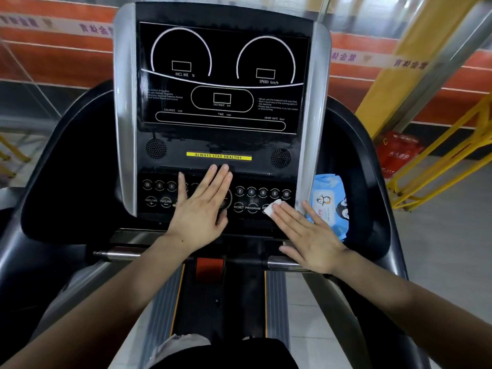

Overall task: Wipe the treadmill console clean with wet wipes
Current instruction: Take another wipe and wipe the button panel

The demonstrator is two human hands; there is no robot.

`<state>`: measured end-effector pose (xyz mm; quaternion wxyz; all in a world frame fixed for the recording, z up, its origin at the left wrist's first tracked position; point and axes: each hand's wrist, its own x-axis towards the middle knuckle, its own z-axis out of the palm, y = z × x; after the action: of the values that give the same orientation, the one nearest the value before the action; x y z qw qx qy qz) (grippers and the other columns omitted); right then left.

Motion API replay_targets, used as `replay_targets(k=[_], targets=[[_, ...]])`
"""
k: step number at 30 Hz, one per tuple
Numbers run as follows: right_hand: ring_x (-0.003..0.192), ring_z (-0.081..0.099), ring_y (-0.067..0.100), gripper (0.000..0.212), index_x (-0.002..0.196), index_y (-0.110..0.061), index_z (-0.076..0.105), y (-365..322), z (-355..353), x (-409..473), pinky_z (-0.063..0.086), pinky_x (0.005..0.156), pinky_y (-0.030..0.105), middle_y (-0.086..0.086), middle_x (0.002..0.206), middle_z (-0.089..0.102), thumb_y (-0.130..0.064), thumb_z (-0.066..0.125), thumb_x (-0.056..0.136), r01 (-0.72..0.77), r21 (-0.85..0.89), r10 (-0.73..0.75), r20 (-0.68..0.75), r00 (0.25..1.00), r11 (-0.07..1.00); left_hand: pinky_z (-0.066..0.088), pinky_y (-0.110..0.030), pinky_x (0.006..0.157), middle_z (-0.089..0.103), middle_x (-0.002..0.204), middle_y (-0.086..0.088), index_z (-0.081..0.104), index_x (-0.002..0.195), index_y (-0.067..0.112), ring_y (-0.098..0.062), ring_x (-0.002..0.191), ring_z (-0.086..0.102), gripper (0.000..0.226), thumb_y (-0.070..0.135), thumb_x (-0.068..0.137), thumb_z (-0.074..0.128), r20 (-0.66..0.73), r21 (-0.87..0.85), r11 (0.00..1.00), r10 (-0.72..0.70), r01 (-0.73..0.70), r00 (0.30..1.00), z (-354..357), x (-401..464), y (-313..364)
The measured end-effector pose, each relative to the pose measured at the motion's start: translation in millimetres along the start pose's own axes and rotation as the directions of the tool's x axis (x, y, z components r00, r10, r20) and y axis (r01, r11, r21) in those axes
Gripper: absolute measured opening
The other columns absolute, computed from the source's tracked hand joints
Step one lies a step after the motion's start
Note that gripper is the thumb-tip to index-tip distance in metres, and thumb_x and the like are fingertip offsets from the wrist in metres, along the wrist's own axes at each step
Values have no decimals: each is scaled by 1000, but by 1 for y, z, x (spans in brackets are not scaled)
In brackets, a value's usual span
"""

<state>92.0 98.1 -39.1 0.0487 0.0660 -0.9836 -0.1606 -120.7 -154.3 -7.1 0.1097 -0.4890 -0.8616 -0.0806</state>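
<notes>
The black treadmill console (221, 139) fills the middle of the view, its display dark. My left hand (202, 206) lies flat with fingers spread over the middle of the button panel (159, 194). My right hand (306, 233) is flat too, its fingertips pressing a small folded white wet wipe (272, 208) against the speed buttons at the panel's lower right. A blue pack of wet wipes (330, 203) with a penguin print rests in the right side tray, just right of my right hand.
Silver side trims (125, 113) frame the console. A chrome handlebar (122, 253) crosses below it, with a red safety key (209, 266) in the middle. The belt (221, 302) runs beneath. Yellow railings (436, 166) and a red box (399, 153) stand at right.
</notes>
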Motion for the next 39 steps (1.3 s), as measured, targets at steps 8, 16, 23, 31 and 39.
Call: replay_targets(k=[8, 16, 23, 31, 39], targets=[[163, 8, 20, 77, 168, -11, 13, 53, -21, 26, 10, 131, 57, 6, 176, 10, -57, 32, 109, 13, -117, -19, -46, 999, 993, 3, -75, 124, -7, 178, 5, 5, 169, 17, -15, 163, -11, 92, 34, 95, 57, -2, -29, 999, -42, 42, 999, 1, 0, 7], [163, 4, 19, 76, 168, -14, 10, 25, 1, 15, 3, 131, 55, 3, 177, 4, -57, 31, 109, 243, -108, -243, 11, 970, 964, 3, -75, 124, -6, 178, 5, 3, 169, 18, -14, 163, -13, 93, 30, 92, 55, 7, -42, 997, -63, 64, 998, 0, -1, 10], [164, 1, 22, 80, 168, -9, 6, 33, -16, 34, 7, 131, 56, 8, 177, 3, -57, 33, 109, 16, -86, -22, -63, 998, 996, 2, -74, 125, -7, 178, 5, 3, 169, 18, -14, 163, -14, 91, 30, 94, 52, 30, -41, 997, -66, 68, 997, -4, -1, 10], [164, 0, 19, 77, 168, -13, 7, 24, -12, 39, 4, 132, 53, 4, 177, 3, -58, 30, 110, 224, -98, -227, -26, 973, 970, -4, -75, 123, -8, 177, 5, -2, 168, 18, -14, 162, -16, 93, 32, 94, 52, 42, -16, 998, -62, 63, 997, -5, 0, 11], [164, -1, 21, 76, 168, -11, 7, -4, -9, 43, 9, 131, 56, 7, 177, 2, -56, 29, 110, 105, -29, -106, -64, 992, 994, -5, -78, 121, -6, 178, 4, 0, 169, 18, -14, 162, -15, 92, 32, 95, 53, 21, 7, 999, -37, 37, 999, -2, -1, 7]])
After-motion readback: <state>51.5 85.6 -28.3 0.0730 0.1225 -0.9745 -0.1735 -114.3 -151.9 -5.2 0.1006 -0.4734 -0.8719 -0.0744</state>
